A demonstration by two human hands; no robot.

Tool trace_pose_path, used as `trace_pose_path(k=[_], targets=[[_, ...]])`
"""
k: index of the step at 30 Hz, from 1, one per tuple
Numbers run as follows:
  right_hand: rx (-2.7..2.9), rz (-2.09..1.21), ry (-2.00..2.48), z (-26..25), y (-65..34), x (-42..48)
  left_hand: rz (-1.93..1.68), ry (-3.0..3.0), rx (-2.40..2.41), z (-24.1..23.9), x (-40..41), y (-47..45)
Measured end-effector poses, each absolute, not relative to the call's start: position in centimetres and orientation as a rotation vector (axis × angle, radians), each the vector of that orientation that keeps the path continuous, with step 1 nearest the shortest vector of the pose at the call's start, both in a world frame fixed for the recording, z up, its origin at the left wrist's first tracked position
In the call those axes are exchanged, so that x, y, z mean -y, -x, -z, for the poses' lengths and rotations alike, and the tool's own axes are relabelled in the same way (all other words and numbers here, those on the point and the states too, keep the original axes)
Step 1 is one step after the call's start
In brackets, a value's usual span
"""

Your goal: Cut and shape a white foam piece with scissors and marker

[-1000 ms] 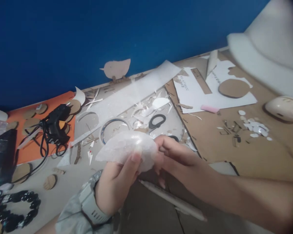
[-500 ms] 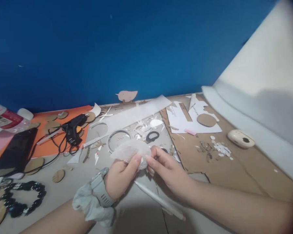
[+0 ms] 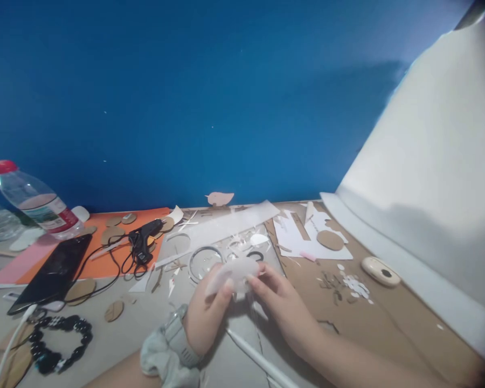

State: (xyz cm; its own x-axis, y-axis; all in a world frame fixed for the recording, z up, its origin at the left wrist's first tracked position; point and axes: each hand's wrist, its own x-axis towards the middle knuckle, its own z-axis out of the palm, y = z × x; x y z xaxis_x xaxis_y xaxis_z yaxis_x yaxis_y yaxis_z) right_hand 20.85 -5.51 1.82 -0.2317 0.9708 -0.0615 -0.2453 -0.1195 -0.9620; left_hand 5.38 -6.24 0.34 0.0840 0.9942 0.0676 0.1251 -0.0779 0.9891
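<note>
Between my two hands is a translucent white rounded piece of film or thin paper. My left hand pinches its left side, thumb on top. At its right edge my right hand grips it between thumb and fingers. Just behind it lie a clear round ring, which looks like a tape roll, and a black loop, perhaps a scissor handle. A white pen rests on the table below my hands.
On the left are a glue gun on orange paper, a phone, a water bottle and a beaded bracelet. Brown cardboard on the right bears scraps and a cream oval case. A blue wall stands behind.
The view has tilted up and shifted, so the table sits lower and more of the bottle shows. The white piece has turned in my hands, its broad face now more toward me.
</note>
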Motion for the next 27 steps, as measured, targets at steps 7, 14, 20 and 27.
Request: trace_pose_path(k=[7,14,20,27], targets=[[1.017,-1.6,0.924,-2.1,-21.7,4.9,-1.131,-1.317,-1.144,-1.1,5.0,-5.7],[1.091,-1.635,0.91,-1.7,-21.7,4.8,-1.08,-1.535,-1.145,-1.7,5.3,-5.6],[1.041,-1.629,0.949,-2.4,-21.6,5.2,-0.995,-1.64,-1.105,-1.5,5.9,-5.8],[1.275,-1.553,1.067,-2.7,-21.9,5.0,-1.131,-1.564,-1.036,-1.4,5.8,-5.3]])
